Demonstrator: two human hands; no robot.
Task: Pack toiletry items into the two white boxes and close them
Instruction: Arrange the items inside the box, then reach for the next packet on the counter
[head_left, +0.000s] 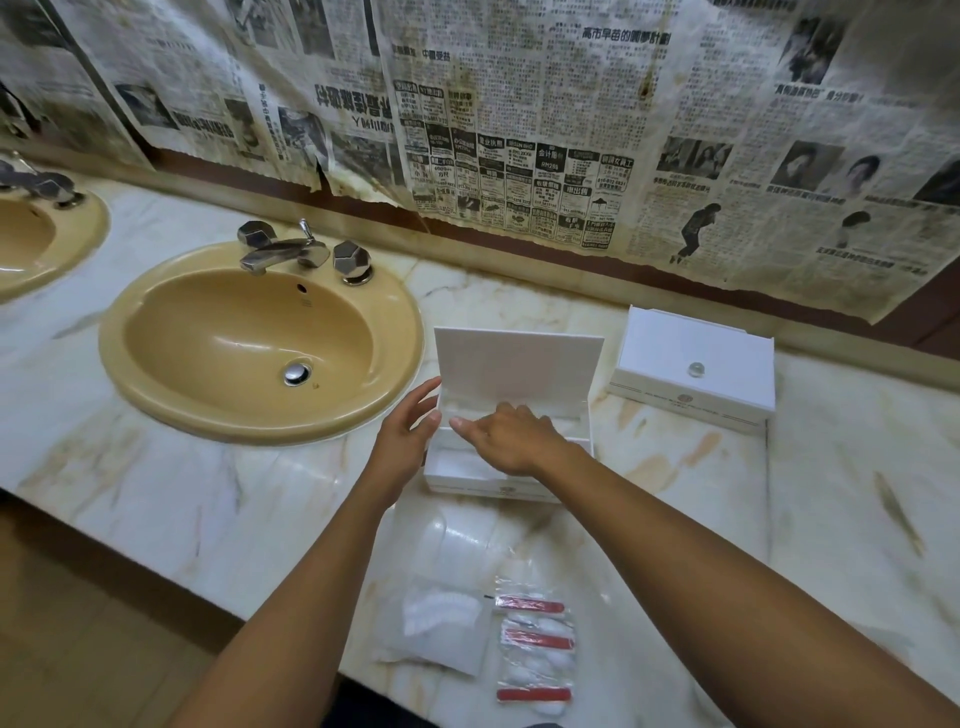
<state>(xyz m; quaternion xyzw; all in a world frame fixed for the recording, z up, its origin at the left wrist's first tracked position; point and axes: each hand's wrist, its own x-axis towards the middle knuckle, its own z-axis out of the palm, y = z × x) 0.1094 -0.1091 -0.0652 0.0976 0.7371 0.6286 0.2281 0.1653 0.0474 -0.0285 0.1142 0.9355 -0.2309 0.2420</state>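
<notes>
Risk, lid: open box (506, 467) has its lid (519, 364) standing upright behind the tray; a knock from the right hand (511, 439) as it comes out could drop the lid onto the fingers or tip the box backwards.
Risk, box shift: open box sits near the sink (260, 343) rim on smooth marble counter (208, 493); pressure inside the tray could slide it if the left hand (410, 431) gives no support.
Risk, packets: clear sachets slide easily and lie close to the counter's front edge; a forearm sweeping back could push them off.
Right hand: palm down inside the open box, fingers bent loosely onto the tray contents; whether it grips an item cannot be told, as the knuckles hide the fingertips.
Left hand: fingers straight and spread, held at the box's left wall, touching or just beside it; it holds nothing.
Open box: centre of the counter, just right of the sink, white items dimly visible inside.
Second box (693, 369): closed, knob on top, well apart to the right near the wall.
Unpacked items: white pouch (441, 623) and red-striped sachets (535, 644) lie side by side at the near edge, between the forearms.
Progress estimate: packing appears incomplete.
</notes>
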